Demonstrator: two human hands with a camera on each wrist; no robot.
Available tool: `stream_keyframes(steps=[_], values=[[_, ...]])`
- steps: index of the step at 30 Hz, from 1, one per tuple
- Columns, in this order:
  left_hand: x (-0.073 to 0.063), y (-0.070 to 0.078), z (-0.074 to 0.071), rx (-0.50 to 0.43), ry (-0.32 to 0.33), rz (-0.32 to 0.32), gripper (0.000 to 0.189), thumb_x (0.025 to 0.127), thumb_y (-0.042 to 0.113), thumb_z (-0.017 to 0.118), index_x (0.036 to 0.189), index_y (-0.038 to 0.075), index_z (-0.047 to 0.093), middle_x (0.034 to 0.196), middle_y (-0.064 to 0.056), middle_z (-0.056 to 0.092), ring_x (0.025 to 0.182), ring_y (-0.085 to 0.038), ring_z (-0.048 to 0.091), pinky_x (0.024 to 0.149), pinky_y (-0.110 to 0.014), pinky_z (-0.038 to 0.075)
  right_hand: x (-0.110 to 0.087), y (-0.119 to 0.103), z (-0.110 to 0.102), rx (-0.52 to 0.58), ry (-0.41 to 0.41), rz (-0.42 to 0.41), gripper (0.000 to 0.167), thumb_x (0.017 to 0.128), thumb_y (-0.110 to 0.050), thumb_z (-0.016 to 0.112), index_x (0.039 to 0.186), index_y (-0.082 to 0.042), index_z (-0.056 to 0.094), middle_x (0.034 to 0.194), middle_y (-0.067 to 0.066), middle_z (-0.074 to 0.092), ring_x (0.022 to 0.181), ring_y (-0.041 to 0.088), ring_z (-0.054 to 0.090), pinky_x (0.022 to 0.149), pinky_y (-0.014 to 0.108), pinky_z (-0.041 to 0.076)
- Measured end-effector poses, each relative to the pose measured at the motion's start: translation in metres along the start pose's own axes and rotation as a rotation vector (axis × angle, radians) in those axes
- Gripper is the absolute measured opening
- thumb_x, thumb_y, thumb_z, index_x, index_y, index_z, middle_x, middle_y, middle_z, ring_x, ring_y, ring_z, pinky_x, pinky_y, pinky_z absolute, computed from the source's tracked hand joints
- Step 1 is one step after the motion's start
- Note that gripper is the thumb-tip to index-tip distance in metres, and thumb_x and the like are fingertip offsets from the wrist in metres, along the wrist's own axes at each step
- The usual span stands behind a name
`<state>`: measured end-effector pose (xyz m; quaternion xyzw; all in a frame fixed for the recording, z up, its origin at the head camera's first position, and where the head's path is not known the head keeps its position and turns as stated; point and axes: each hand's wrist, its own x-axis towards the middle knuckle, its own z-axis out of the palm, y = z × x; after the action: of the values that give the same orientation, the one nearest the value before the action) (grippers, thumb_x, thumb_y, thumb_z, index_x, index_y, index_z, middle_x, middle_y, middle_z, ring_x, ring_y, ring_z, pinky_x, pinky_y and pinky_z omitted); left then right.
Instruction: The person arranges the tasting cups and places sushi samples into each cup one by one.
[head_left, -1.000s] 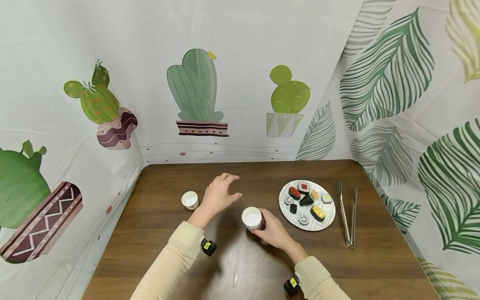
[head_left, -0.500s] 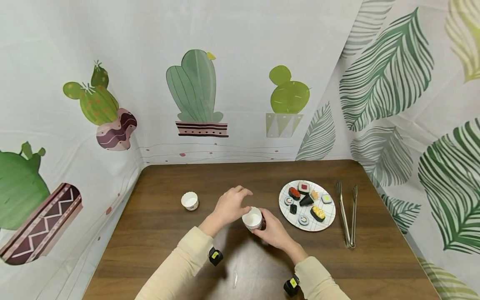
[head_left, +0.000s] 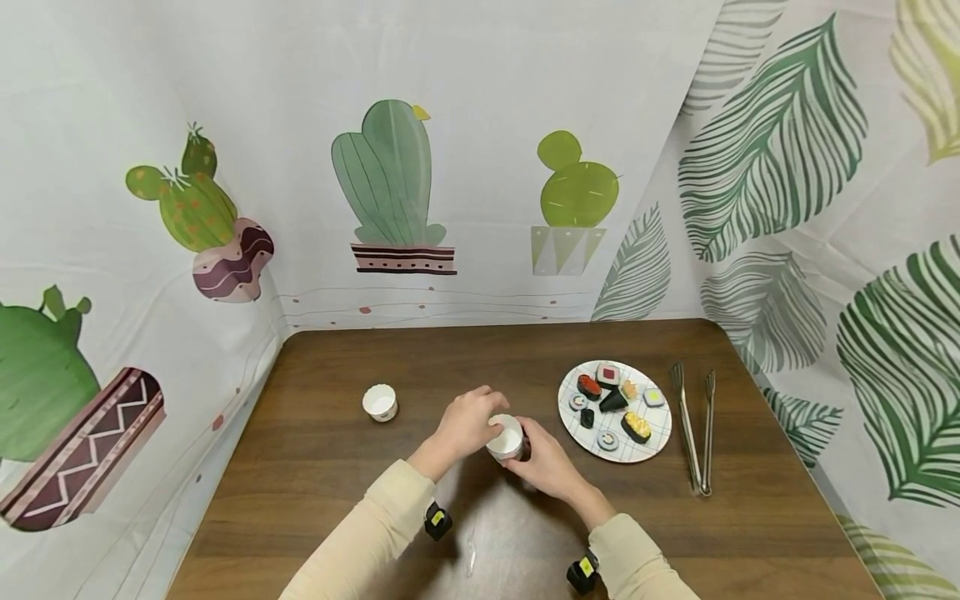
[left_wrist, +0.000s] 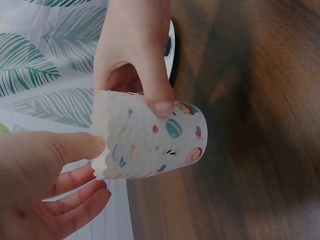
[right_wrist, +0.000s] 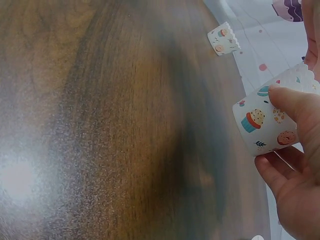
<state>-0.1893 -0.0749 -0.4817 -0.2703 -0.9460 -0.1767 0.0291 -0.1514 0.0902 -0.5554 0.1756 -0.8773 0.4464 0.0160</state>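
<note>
A stack of nested white paper baking cups (left_wrist: 145, 140), printed with cupcakes and cookies, is held above the table in the middle of the head view. My right hand (head_left: 551, 462) grips the outer wall, thumb on one side and fingers on the other. From the left, my left hand (head_left: 467, 423) has thumb and index finger at the scalloped rim, pinching there; the index fingertip is partly hidden behind the rim in the left wrist view. Apart from both hands, a single paper baking cup (head_left: 380, 402) stands upright on the table at the left.
On the right of the wooden table (head_left: 330, 483) lies a round checked plate (head_left: 652, 446) with several toy sushi pieces. Metal tongs (head_left: 703, 467) lie beside it, spread apart. Printed cloth (head_left: 480, 167) hangs behind the table's far edge.
My left hand has moved right and slightly toward me, from free space to the rim of the stack. My right hand keeps its grip on the stack, nearly still.
</note>
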Motion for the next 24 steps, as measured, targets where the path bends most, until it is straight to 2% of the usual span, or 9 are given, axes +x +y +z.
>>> stream_keyframes(steps=[5,11,17,24], values=[[-0.0004,0.0015,0.0035,0.008,0.036,0.005,0.018,0.072,0.010,0.075,0.085,0.016,0.066,0.082,0.002,0.061,0.069,-0.016,0.062,0.056,-0.027,0.049,-0.0008,-0.0002,0.0003,-0.019,0.004,-0.015,0.061,0.068,-0.013,0.080,0.121,-0.004,0.050,0.112,0.006,0.059,0.100,0.017,0.057,0.086,0.036,0.047],[0.0006,0.0003,0.0076,0.067,0.083,0.016,0.018,0.070,0.003,0.074,0.079,0.017,0.065,0.076,0.003,0.060,0.063,-0.015,0.061,0.051,-0.026,0.047,-0.0006,-0.0003,0.0018,-0.010,-0.003,-0.004,0.061,0.068,-0.013,0.080,0.121,-0.006,0.051,0.112,0.005,0.058,0.101,0.016,0.056,0.087,0.035,0.046],[0.0011,0.0012,0.0078,0.084,0.090,0.002,0.018,0.070,-0.001,0.069,0.077,0.016,0.066,0.074,0.004,0.059,0.063,-0.017,0.062,0.050,-0.028,0.048,-0.0003,0.0003,0.0029,-0.012,-0.005,-0.007,0.061,0.067,-0.013,0.080,0.121,-0.006,0.051,0.111,0.004,0.058,0.100,0.016,0.056,0.086,0.034,0.046],[0.0014,0.0023,0.0067,0.108,0.088,0.015,0.018,0.070,-0.001,0.067,0.076,0.016,0.065,0.074,0.002,0.060,0.063,-0.018,0.062,0.049,-0.029,0.048,-0.0004,0.0010,0.0036,-0.008,0.000,-0.014,0.061,0.068,-0.013,0.080,0.121,-0.006,0.051,0.110,0.004,0.059,0.099,0.015,0.056,0.085,0.033,0.047]])
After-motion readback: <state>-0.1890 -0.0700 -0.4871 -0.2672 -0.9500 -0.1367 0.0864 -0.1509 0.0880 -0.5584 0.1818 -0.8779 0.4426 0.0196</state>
